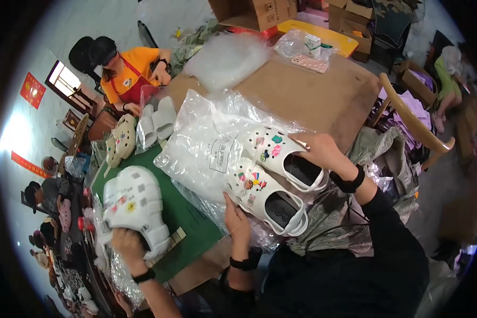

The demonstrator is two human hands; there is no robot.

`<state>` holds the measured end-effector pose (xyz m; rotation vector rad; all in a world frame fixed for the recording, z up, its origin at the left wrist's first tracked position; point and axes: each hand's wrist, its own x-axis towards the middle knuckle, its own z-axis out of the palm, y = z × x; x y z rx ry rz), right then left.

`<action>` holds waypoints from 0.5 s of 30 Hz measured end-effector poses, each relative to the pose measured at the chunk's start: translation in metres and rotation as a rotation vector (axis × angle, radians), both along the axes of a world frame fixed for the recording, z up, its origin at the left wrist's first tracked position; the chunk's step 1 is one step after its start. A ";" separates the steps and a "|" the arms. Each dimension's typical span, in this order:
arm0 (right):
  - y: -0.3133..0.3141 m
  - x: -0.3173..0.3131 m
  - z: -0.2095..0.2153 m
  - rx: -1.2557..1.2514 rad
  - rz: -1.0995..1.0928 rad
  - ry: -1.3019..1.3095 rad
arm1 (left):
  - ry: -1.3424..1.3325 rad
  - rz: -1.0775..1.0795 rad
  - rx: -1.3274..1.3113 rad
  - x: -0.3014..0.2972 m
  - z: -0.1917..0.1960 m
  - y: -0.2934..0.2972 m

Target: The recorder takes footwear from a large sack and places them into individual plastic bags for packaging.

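A pair of white clogs with colourful charms is between my two hands: an upper clog (274, 151) and a lower clog (257, 193). Their toes point left, against a clear plastic bag (196, 143) with printing on it; I cannot tell whether the toes are inside it. My right hand (323, 151) is closed on the upper clog's side. My left hand (237, 220) grips the lower clog near its toe, thumb upward, other fingers partly hidden. To the left, another person's hand (128, 245), also with a black wristband, holds a white clog (133, 199) inside its opening.
A green mat (191, 233) covers part of the brown table (312, 90). Across it, a person in orange (138, 58) sits beside beige clogs (123, 139) and white slides (158, 121). A stack of clear bags (228, 58), a phone (310, 64) and a wooden chair (416, 119) are farther off.
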<state>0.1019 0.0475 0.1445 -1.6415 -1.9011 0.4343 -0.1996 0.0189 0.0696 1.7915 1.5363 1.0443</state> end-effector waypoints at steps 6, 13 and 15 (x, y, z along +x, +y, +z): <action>-0.051 -0.023 0.026 0.514 0.015 -0.211 | 0.085 0.098 0.280 0.003 -0.028 0.002; -0.106 -0.077 -0.015 0.246 0.780 -0.110 | -0.236 0.190 0.021 0.008 -0.026 -0.006; -0.111 -0.081 -0.019 0.296 0.570 -0.218 | -0.204 0.173 0.066 0.005 -0.029 -0.007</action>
